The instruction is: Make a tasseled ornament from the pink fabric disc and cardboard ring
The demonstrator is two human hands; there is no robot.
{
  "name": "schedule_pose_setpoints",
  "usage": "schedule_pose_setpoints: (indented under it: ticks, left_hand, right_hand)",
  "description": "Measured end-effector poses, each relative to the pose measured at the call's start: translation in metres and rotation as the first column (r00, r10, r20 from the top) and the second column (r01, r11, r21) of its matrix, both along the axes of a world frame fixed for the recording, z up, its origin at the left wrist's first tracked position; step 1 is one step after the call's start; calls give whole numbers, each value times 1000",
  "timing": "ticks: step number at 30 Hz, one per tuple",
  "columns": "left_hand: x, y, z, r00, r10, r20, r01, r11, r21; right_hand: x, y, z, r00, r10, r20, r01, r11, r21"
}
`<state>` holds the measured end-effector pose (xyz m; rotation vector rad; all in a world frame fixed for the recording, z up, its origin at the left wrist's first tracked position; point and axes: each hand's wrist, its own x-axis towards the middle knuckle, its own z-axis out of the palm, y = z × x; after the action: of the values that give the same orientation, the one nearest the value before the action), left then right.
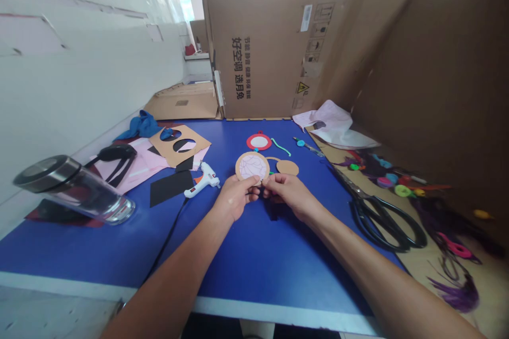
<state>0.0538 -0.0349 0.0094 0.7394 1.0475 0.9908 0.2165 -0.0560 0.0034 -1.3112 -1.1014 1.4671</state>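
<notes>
Via my head view, left hand point(234, 196) pinches the web-patterned disc point(252, 163) above the blue counter point(242, 259); right hand point(292, 193) fingers its lower-right edge, whether pinching I cannot tell.

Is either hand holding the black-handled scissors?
No, the scissors lie to the right, while the left hand holds the round cardboard piece, the right hand at its edge.

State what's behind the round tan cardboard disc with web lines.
Beyond the disc, a round white piece with red rim lies on the blue tabletop; whatever the disc covers is hidden.
</notes>
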Motion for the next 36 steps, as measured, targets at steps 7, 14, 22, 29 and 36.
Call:
schedule_pose_setpoints:
  ticks: [7, 14, 22, 29, 36]
  left_hand:
    - [1, 0, -3, 996, -16, -89, 18, 999, 26]
    - [0, 2, -3, 990, 7, -141, -3, 1000, 29]
    - [-5, 3, 4, 984, 16, -177, -11, 1000, 30]
    - [-5, 5, 1, 984, 28, -173, -21, 999, 42]
    - [-4, 6, -1, 982, 87, -171, -79, 996, 51]
  right_hand:
    - [0, -1, 0, 999, 28, 23, -28, 1000, 11]
    - [1, -3, 2, 998, 65, -26, -66, 998, -11]
    - [1, -3, 2, 993, 73, -89, -77, 996, -37]
    - [-2, -5, 3, 997, 81, -12, -80, 997, 19]
    - [-7, -1, -13, 980, -33, 196, -15, 970, 242]
